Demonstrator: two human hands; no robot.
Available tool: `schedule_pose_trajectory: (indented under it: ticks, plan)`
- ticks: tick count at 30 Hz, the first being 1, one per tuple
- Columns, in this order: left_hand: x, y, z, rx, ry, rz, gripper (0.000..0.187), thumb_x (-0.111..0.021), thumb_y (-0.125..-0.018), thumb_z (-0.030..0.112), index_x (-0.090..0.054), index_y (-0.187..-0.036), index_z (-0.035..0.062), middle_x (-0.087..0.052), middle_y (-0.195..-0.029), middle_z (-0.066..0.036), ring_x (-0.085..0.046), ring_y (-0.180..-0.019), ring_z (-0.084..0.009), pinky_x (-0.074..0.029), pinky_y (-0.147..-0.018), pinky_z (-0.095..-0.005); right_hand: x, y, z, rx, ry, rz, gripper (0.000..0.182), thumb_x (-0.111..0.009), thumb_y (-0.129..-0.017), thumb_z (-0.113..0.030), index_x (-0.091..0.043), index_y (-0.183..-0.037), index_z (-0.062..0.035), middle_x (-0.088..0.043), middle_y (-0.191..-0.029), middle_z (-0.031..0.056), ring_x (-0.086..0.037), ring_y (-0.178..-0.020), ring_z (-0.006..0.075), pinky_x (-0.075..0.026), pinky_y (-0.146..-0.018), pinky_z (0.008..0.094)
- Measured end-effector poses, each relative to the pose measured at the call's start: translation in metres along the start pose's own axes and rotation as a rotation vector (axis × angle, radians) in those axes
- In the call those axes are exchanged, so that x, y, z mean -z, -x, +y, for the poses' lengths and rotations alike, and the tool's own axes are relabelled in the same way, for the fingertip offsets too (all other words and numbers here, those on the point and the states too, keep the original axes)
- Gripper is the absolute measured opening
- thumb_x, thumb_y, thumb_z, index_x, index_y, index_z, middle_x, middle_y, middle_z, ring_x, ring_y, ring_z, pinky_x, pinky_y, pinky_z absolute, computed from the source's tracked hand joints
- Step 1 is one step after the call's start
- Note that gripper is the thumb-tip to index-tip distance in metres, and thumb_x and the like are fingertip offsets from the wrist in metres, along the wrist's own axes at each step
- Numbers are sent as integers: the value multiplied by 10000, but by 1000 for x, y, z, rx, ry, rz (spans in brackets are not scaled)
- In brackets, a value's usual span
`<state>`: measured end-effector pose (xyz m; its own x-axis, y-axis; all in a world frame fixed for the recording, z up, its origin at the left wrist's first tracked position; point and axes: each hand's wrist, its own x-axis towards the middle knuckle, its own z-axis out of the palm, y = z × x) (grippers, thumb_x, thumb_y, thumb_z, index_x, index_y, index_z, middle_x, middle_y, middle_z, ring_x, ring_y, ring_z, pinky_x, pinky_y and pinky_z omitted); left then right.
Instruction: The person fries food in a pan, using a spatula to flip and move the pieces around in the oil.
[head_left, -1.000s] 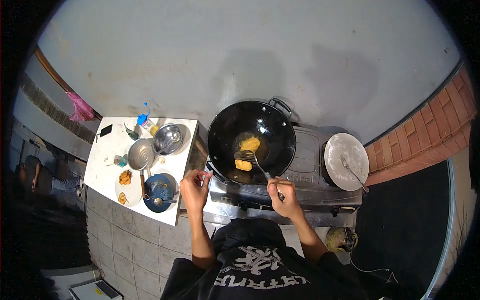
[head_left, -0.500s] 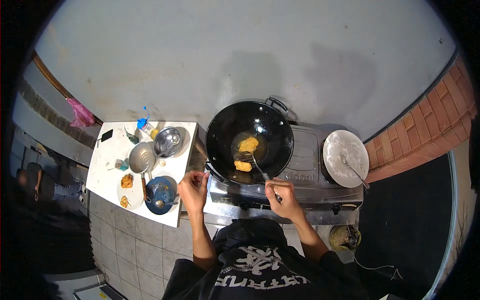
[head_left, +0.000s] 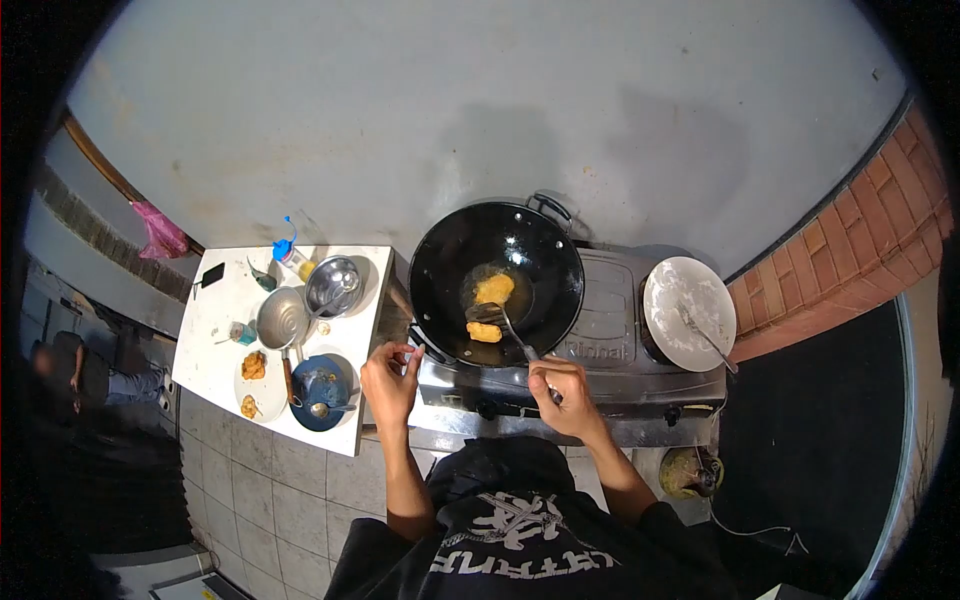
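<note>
My right hand [head_left: 562, 392] is closed around the handle of a spatula [head_left: 515, 333], whose dark slotted blade lies low in the black wok [head_left: 440, 260]. Against the blade's near side is one golden fried piece [head_left: 484, 332]; a second, yellower piece [head_left: 494, 290] sits in the oil just beyond it. Beside the wok's lower left handle [head_left: 428, 344] is my left hand [head_left: 392, 382], thumb and curled fingers apart and nothing between them.
The wok stands on a gas stove [head_left: 605, 300], with a floury white plate [head_left: 690, 300] and fork to the right. On the left, a white table [head_left: 215, 310] carries a saucepan [head_left: 283, 318], a metal bowl [head_left: 334, 286], a blue plate [head_left: 320, 392] and fried pieces [head_left: 252, 365]. A person [head_left: 90, 370] is far left.
The thumb and fingers of my left hand have spread slightly apart. My right hand and the spatula stay nearly where they were, and the view has shifted a little.
</note>
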<state>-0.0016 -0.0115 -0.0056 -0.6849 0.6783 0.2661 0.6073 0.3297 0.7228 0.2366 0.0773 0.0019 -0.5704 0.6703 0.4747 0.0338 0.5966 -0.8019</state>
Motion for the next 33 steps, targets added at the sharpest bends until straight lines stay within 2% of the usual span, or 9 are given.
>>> schedule_pose_trajectory:
  ticks: [15,33]
  plan:
    - [-4,-1,-1,0,5,-39,223,-826,-754,200,-699,-794,21,-579,-634,-84,-526,-523,-179,-411,-516,-327,-2,0,0,3,-3,3,415,-520,-997,-236,-457,-672,14,-477,-633,99,-464,-576,255,-362,-571,362]
    - [-7,-2,-6,-1,14,-28,233,-831,-749,198,-699,-785,10,-586,-646,-95,-533,-520,-196,-424,-525,-334,-3,-2,1,1,-18,-11,410,-532,-992,-228,-447,-665,3,-459,-625,94,-451,-571,250,-359,-580,361]
